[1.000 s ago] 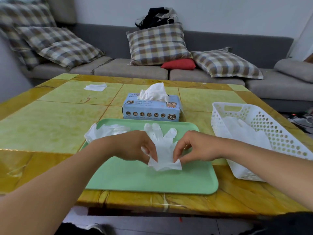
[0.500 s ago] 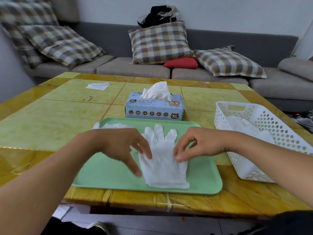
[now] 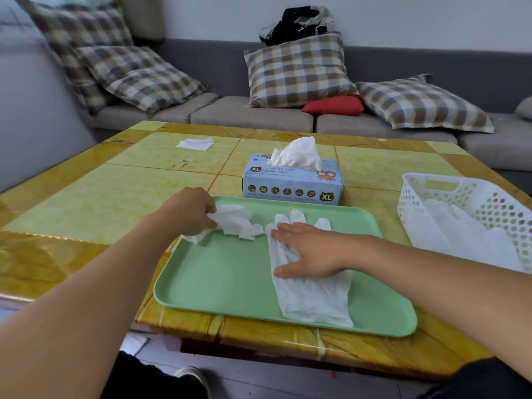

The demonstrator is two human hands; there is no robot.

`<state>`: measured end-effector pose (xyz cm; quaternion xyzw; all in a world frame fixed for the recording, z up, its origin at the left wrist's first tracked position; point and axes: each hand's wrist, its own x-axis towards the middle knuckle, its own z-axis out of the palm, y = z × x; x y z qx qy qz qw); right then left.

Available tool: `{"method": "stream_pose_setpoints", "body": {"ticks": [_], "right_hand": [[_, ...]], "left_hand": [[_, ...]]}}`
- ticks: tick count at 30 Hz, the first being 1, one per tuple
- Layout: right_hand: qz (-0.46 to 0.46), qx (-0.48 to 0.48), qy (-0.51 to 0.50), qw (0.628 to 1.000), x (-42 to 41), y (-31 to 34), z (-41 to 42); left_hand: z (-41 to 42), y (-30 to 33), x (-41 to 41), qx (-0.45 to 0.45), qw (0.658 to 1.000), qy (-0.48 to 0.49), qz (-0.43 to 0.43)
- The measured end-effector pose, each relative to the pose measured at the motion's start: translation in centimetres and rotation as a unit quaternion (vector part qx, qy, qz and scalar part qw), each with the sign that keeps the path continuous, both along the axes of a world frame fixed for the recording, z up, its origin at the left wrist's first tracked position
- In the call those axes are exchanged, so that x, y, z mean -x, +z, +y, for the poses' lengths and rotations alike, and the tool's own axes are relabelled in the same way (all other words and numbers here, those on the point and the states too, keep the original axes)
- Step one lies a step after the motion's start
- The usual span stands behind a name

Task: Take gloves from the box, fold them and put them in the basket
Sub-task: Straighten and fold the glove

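Note:
A white glove [image 3: 312, 295] lies spread flat on the green tray [image 3: 224, 280], fingers pointing away from me. My right hand [image 3: 309, 249] presses flat on its upper half with straight fingers. A second, crumpled white glove [image 3: 239, 221] sits at the tray's far left corner, and my left hand [image 3: 191, 213] pinches its left end. The blue glove box [image 3: 292, 184], marked XL, stands behind the tray with a glove [image 3: 298, 154] sticking out of its top. The white perforated basket [image 3: 486, 200] at the right holds folded gloves [image 3: 460, 234].
A white tissue [image 3: 195, 143] lies on the far left of the yellow tiled table [image 3: 100, 197]. Behind the table runs a grey sofa [image 3: 253, 115] with checked cushions and a red pillow [image 3: 334, 105]. The tray reaches close to the table's near edge.
The glove was unfolded and laid flat on the tray. My right hand went from pinching it to pressing on it. My left hand let go and moved up-left to the crumpled glove.

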<state>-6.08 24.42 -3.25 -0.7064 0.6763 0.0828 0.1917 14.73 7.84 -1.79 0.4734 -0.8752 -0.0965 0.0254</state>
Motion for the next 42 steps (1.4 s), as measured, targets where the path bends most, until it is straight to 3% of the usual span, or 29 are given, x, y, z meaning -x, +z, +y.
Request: {"method": "stream_pose_setpoints", "body": {"ticks": [2,4,7,8,10,13,15,18,21,23,25,27,29,34,38,42], "right_hand": [[-0.044,0.067,-0.013,0.997,-0.1,0.8,-0.3],[-0.128,0.176,-0.066,0.974,-0.3,2.1,-0.4],[-0.258,0.329,-0.1,0.903,-0.7,3.8,-0.4],[-0.269,0.365,-0.086,0.887,-0.9,4.2,-0.3],[-0.242,0.41,-0.044,0.878,-1.2,4.9,0.1],[-0.209,0.486,-0.029,0.848,-1.1,5.5,0.2],[-0.222,0.52,-0.059,0.823,-0.5,5.6,0.2],[-0.234,0.535,-0.075,0.808,0.6,5.5,0.6],[-0.389,0.469,-0.141,0.78,0.6,5.9,0.9],[-0.519,0.37,-0.215,0.74,0.4,6.4,1.3],[-0.567,0.324,-0.258,0.712,0.7,6.6,1.6],[-0.601,0.31,-0.283,0.68,1.0,7.0,1.8],[-0.617,0.303,-0.294,0.664,1.5,7.3,1.9],[-0.618,0.269,-0.28,0.684,2.5,7.6,2.5],[-0.572,0.324,-0.285,0.698,2.5,7.9,2.4],[-0.538,0.39,-0.274,0.696,3.2,8.5,2.8]], "left_hand": [[0.9,1.2,0.5,0.001,0.997,-0.004,0.076],[2.7,2.9,1.6,-0.116,0.959,0.005,0.26],[5.7,5.3,3.5,-0.374,0.787,0.054,0.487],[6.5,5.8,4.0,-0.423,0.737,0.071,0.522],[7.5,6.5,4.7,-0.486,0.674,0.086,0.55],[8.0,6.6,5.1,-0.523,0.635,0.1,0.56],[8.3,6.5,5.3,-0.525,0.633,0.109,0.558],[8.7,6.7,5.7,-0.512,0.657,0.108,0.543],[8.8,7.0,5.7,-0.506,0.657,0.111,0.547],[8.6,7.1,5.6,-0.472,0.71,0.097,0.513],[8.5,7.2,5.7,-0.441,0.771,0.046,0.457],[8.5,7.2,6.0,-0.429,0.789,0.023,0.44],[8.3,6.9,6.4,-0.409,0.789,0.021,0.457],[8.6,6.5,6.9,-0.382,0.808,-0.116,0.433],[8.5,5.9,7.7,-0.386,0.782,-0.099,0.479],[8.4,6.3,8.1,-0.326,0.762,-0.098,0.551]]}}
